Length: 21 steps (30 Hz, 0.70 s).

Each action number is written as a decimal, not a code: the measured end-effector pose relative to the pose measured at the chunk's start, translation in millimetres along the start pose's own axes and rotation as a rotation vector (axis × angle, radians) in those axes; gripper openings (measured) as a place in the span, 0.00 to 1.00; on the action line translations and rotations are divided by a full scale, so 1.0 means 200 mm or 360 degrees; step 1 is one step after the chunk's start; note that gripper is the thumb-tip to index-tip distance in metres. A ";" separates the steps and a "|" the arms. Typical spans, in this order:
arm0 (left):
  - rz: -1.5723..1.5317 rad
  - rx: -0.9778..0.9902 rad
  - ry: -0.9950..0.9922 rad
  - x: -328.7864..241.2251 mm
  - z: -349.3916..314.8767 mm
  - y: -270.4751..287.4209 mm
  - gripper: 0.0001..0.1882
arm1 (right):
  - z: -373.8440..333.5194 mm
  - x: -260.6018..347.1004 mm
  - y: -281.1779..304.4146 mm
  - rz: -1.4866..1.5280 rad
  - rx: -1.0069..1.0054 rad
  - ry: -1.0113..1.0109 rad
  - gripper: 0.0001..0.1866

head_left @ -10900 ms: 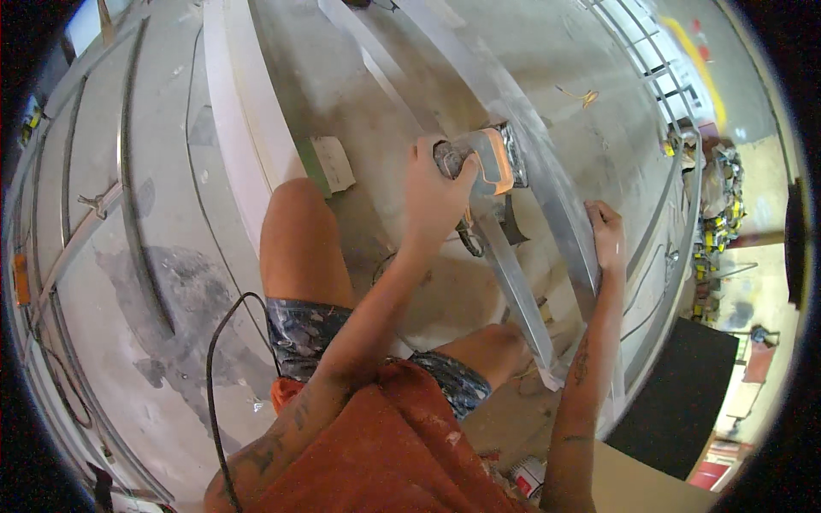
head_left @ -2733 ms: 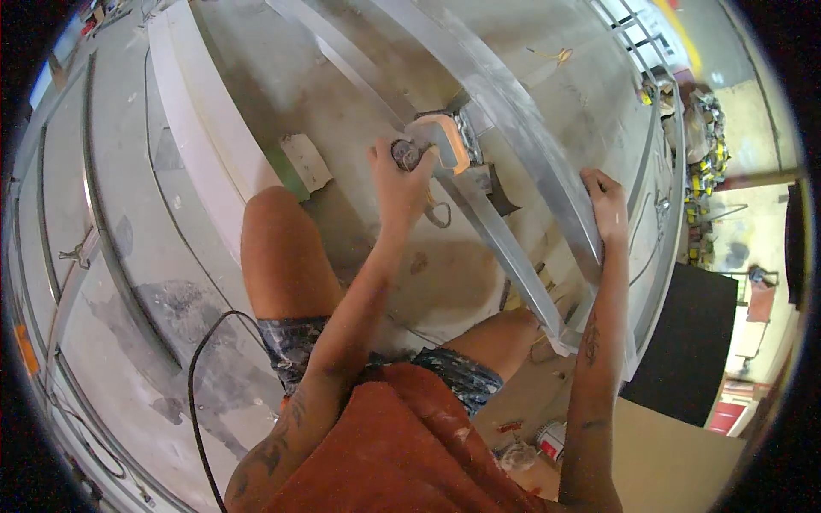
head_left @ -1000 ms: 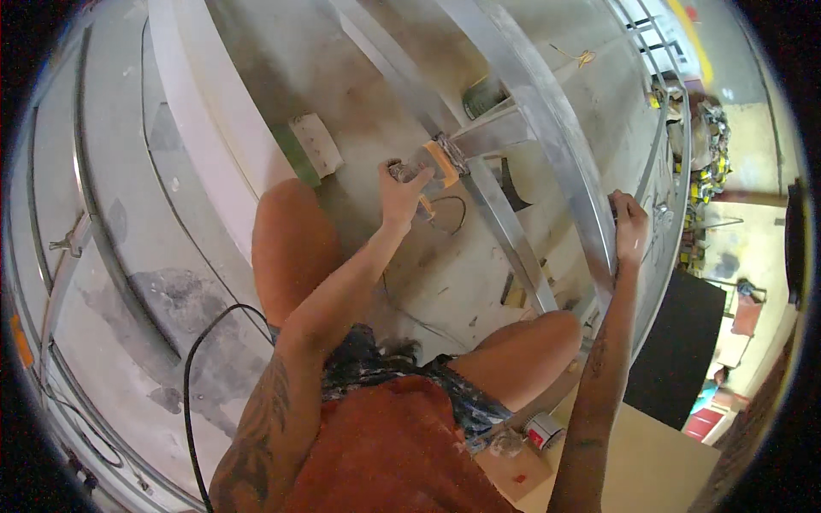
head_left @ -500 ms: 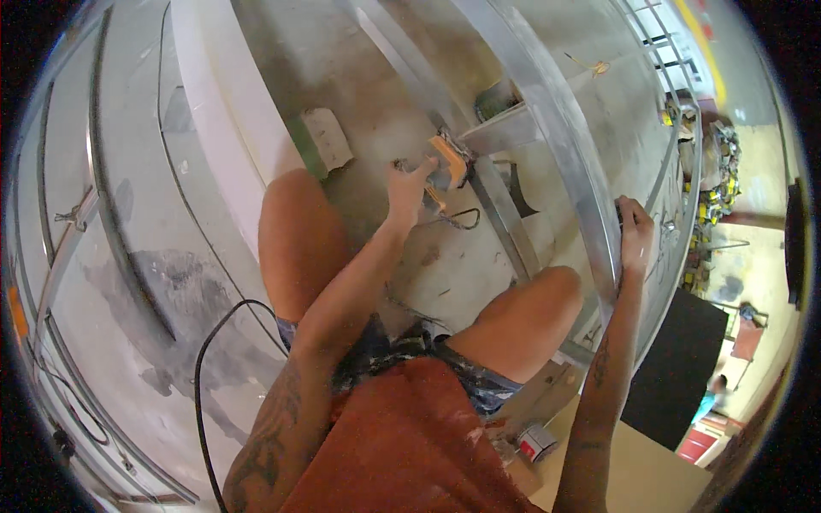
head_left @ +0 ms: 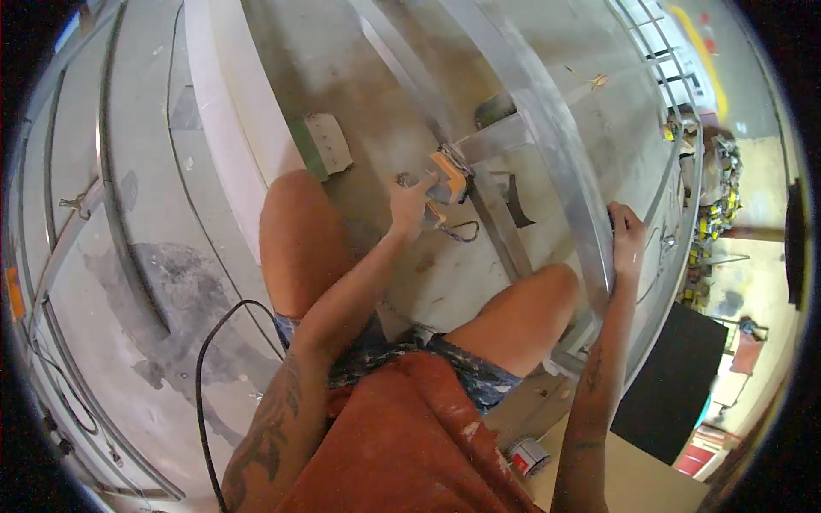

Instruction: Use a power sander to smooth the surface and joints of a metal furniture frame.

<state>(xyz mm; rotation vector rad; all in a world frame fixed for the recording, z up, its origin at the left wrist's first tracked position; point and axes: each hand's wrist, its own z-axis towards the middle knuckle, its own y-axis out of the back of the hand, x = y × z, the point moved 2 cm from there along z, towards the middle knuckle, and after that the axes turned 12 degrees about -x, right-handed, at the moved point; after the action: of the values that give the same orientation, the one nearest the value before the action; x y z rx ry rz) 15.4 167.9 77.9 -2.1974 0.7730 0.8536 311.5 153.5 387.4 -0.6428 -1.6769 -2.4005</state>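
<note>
My left hand (head_left: 409, 208) is closed around an orange-and-grey power sander (head_left: 451, 179), which presses against a grey metal crossbar (head_left: 493, 209) between my knees. Part of the sander's body is hidden behind my fingers. To the right, my right hand (head_left: 629, 238) has its fingers curled over the outer edge of a long, wide metal beam (head_left: 560, 141). Something dark shows at those fingertips, too small to name. A short metal piece (head_left: 500, 138) joins the beam to the crossbar.
A long white panel (head_left: 231, 94) lies left of my knee, beside a torn cardboard piece (head_left: 329, 144). A black cable (head_left: 203, 359) loops by my left arm. Metal tubes (head_left: 111, 171) lie at far left. A can (head_left: 528, 457) and black sheet (head_left: 671, 385) are at lower right.
My left hand and the sander have shifted slightly down in the picture, still against the crossbar. My right hand sits slightly lower and farther left in view, still on the beam.
</note>
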 end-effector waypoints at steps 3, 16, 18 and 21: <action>0.0041 -0.0135 -0.0179 -0.02 -0.02 -0.02 0.24 | -0.01 -0.05 0.01 -0.0008 -0.0033 -0.0054 0.19; -0.0033 -0.0143 -0.0132 -0.19 0.08 -0.04 0.35 | 0.00 -0.06 0.01 -0.0029 -0.0009 -0.0095 0.17; 0.0039 -0.0204 -0.0265 -0.22 0.07 -0.04 0.36 | 0.00 -0.04 0.00 -0.0051 -0.0012 -0.0066 0.18; -0.0043 -0.0292 -0.0218 -0.24 0.06 -0.04 0.39 | 0.01 -0.06 -0.01 0.0001 -0.0030 -0.0045 0.19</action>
<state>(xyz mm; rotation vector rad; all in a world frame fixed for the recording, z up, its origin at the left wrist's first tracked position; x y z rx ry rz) -13.3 195.3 108.5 -2.2735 0.6183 1.0866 321.5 153.6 382.0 -0.6830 -1.6663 -2.4211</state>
